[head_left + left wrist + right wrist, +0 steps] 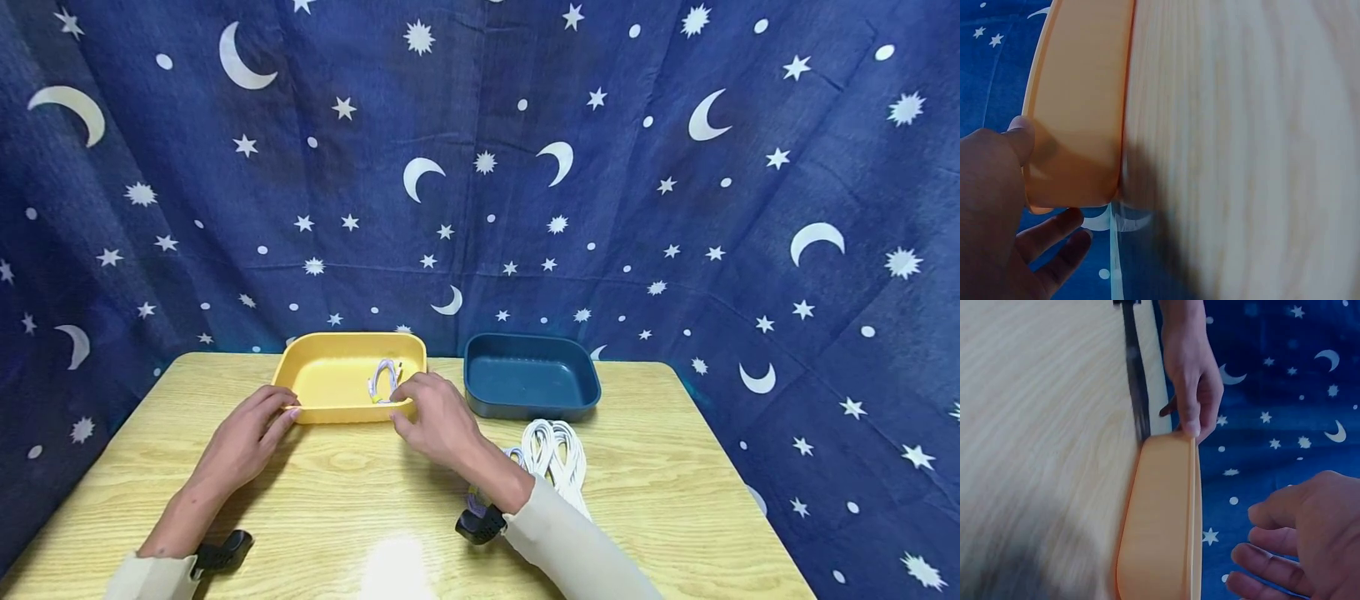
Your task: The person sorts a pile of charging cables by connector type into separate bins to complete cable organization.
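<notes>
A shallow yellow bin point(341, 414) stands at the back left of the table, a small coiled lilac cable point(373, 386) inside its right part. My left hand point(240, 446) pinches the rim at the near left corner, thumb on the outer wall in the left wrist view point(1020, 140). My right hand point(442, 421) is at the near right corner, close by the coil. Its fingers point(1269, 565) are loosely bent with nothing between them, apart from the bin wall in the right wrist view.
A dark blue bin point(532, 412) stands right of the yellow one. In front of it lie coiled white cables point(573, 458) and another lilac cable point(515, 452), partly hidden by my right forearm. A star-patterned curtain point(480, 217) hangs behind the table point(337, 517).
</notes>
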`<state>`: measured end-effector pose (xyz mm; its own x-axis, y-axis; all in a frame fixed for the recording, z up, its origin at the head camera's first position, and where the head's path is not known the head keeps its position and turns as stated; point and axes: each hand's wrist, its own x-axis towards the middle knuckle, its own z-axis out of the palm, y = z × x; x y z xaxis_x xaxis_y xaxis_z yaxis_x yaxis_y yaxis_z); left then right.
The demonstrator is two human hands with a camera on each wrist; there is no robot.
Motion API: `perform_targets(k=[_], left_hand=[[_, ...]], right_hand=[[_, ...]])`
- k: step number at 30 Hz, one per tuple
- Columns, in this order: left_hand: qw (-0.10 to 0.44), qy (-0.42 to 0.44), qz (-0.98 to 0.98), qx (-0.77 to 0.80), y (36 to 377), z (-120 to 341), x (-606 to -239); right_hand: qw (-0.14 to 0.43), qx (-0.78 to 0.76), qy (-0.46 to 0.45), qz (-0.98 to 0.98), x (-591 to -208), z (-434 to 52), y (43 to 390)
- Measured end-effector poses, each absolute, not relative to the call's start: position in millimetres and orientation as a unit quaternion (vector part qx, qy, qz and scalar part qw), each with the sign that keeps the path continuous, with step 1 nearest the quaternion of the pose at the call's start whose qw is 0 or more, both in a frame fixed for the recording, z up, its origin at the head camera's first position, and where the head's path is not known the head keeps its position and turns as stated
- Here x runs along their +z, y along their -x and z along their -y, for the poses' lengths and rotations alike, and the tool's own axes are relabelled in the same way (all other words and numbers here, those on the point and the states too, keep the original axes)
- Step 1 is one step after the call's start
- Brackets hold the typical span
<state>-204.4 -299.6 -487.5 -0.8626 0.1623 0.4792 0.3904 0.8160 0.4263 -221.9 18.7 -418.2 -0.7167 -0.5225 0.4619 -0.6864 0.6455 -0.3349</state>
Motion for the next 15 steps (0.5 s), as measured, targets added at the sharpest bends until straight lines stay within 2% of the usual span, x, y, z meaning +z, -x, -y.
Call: perform_targets(k=[15], left_hand=[[0.219,0.149,0.927,-0.266,204,299,-487]], right_hand=[[0.156,0.261,-0.368,0.879,-428,-34,185]])
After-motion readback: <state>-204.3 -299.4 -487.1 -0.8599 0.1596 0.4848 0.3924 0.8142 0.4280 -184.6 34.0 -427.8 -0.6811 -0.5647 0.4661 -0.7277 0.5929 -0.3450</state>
